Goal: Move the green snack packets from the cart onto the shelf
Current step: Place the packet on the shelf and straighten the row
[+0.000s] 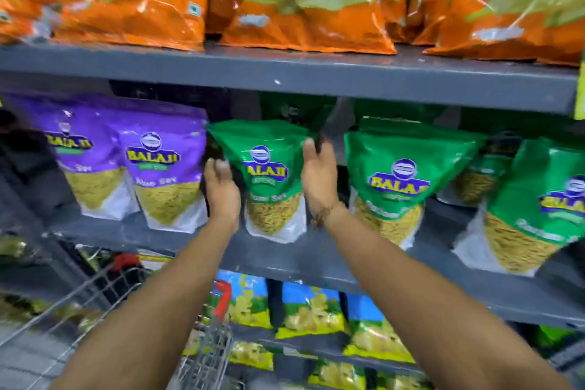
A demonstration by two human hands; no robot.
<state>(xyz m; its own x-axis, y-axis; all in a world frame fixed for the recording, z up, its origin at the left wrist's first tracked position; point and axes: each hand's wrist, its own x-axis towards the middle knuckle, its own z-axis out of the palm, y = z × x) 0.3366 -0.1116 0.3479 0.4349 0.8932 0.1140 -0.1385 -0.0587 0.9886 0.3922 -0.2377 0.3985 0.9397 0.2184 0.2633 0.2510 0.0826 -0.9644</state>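
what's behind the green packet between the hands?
Behind the green packet that the left hand and right hand flank, only dark shelf space and a hint of more green near the top show. The packet covers the rest, so I cannot tell if others stand behind it.

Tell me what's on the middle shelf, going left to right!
Two purple packets → left hand → green packet between both hands → right hand → more green packets.

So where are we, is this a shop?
Most likely a grocery shop aisle. Grey metal shelves hold rows of matching snack bags, like the green packet between both hands, and a wire shopping cart with red trim stands below.
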